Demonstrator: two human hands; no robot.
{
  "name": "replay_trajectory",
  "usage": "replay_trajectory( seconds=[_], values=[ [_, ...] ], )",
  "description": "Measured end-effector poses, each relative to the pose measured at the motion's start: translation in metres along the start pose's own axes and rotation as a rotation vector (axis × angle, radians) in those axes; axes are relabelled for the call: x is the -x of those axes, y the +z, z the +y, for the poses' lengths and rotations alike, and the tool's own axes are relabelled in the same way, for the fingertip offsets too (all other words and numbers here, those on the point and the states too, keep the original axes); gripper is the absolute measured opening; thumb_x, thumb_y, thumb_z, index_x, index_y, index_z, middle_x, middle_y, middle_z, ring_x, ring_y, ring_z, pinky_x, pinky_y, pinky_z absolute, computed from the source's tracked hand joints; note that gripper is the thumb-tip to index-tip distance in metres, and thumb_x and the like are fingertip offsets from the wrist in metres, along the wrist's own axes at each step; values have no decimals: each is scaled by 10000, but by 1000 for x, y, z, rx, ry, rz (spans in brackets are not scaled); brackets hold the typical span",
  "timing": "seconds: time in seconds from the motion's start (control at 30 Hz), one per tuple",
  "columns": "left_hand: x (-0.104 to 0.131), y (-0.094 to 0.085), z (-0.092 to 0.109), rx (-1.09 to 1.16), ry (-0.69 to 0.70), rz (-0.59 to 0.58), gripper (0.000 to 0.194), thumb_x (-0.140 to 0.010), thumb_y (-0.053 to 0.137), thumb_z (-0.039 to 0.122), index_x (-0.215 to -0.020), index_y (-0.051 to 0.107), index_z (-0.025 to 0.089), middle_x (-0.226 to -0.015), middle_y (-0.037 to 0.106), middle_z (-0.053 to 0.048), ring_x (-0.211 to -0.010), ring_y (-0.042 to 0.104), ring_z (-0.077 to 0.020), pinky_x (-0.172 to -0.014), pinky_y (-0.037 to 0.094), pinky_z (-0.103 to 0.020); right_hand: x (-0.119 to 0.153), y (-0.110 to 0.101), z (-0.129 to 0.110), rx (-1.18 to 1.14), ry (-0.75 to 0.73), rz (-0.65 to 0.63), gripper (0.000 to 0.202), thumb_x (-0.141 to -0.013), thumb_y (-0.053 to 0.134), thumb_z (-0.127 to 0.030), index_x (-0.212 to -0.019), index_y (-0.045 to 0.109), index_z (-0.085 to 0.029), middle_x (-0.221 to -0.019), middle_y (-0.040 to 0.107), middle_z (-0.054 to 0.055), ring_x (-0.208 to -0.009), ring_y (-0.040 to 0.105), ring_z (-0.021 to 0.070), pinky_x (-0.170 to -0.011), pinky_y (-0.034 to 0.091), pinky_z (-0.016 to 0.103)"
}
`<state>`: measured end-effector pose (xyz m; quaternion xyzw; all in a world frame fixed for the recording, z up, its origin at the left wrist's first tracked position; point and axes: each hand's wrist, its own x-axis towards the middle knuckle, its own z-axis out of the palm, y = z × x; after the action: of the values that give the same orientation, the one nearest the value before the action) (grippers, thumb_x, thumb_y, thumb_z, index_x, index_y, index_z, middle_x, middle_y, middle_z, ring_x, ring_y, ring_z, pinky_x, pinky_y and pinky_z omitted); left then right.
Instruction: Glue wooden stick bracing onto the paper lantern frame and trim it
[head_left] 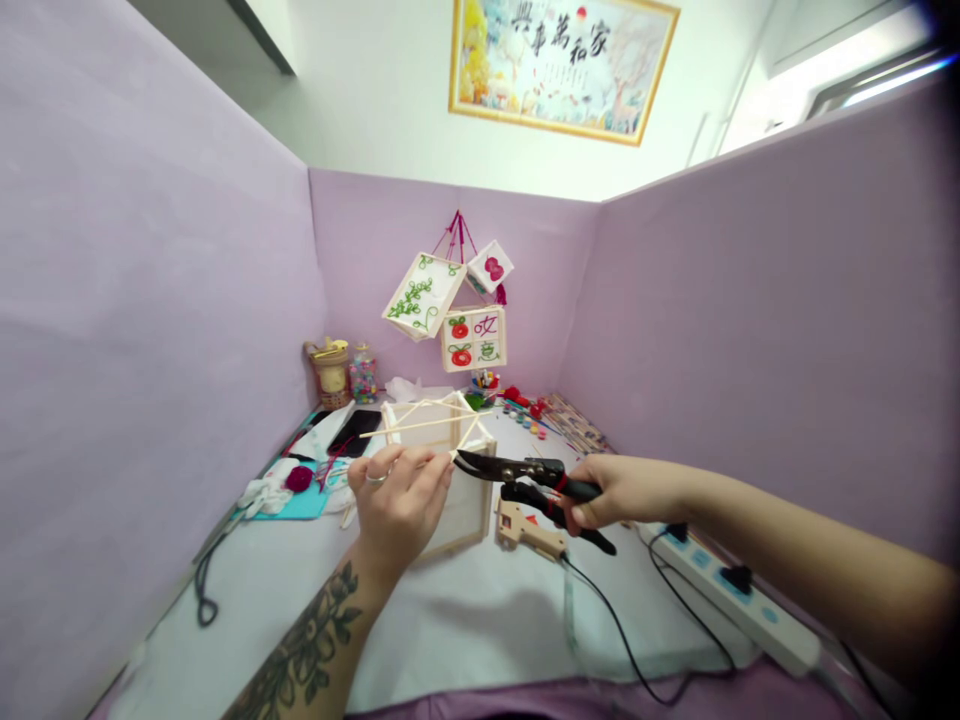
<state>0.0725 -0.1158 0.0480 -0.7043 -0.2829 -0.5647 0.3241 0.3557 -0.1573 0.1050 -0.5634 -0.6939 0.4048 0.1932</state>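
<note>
My right hand [607, 490] grips a pair of black pruning shears [532, 468] by the handles. Their jaws point left and reach the fingertips of my left hand [401, 500]. Pinched in those left fingers is a thin wooden stick [454, 454], with its end at the blades; most of it is hidden by the hand. Just behind stands a box-shaped lantern frame [472, 510] of pale sticks and white panels. Another long thin stick [427, 424] lies across its top. Whether the left hand also touches the frame, I cannot tell.
A beige glue gun [529, 535] lies right of the frame, its cord running forward. A white power strip [739, 590] is at the right edge. Decorated lanterns [474, 338] hang at the back. A phone [355, 432], yarn ball [298, 479] and blue sheet [292, 505] lie left.
</note>
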Motion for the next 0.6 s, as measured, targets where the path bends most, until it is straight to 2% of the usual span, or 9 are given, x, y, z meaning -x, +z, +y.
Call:
replay_trajectory(
  seconds=[0.07, 0.1, 0.3, 0.47, 0.6],
  values=[
    [0, 0, 0, 0, -1, 3, 138, -772, 737, 179, -883, 687, 244, -814, 728, 0, -858, 576, -210, -847, 298, -391, 0, 1, -7, 44, 57, -149, 189, -645, 724, -343, -695, 741, -162, -618, 644, 13, -558, 514, 130, -531, 373, 230],
    [0, 1, 1, 1, 0, 6, 140, -771, 738, 179, -884, 687, 242, -814, 729, -1, -861, 573, -210, -848, 298, -390, 0, 1, -10, 56, 70, -180, 213, -663, 706, -361, -722, 742, -159, -644, 649, 19, -581, 520, 134, -546, 377, 232],
    [-1, 4, 2, 17, -17, 23, 107, -791, 721, 185, -877, 686, 240, -809, 724, 3, -864, 566, -195, -857, 307, -367, 1, 3, -16, 15, 108, -231, 298, -664, 722, -401, -790, 659, -138, -739, 625, 23, -729, 568, 160, -691, 447, 252],
    [-1, 5, 2, 22, -1, 28, 99, -801, 714, 178, -877, 686, 235, -809, 727, 1, -861, 568, -193, -856, 304, -367, 3, 5, -11, -107, 111, -218, 476, -699, 723, -422, -1076, 556, -184, -893, 593, 12, -811, 551, 151, -723, 455, 251],
    [-1, 5, 2, 30, 12, 31, 127, -792, 725, 167, -890, 687, 238, -821, 732, 5, -861, 563, -194, -846, 305, -364, -1, 7, -8, -154, 208, -244, 372, -654, 745, -414, -886, 598, -163, -794, 582, 8, -726, 540, 133, -670, 449, 242]
  ],
)
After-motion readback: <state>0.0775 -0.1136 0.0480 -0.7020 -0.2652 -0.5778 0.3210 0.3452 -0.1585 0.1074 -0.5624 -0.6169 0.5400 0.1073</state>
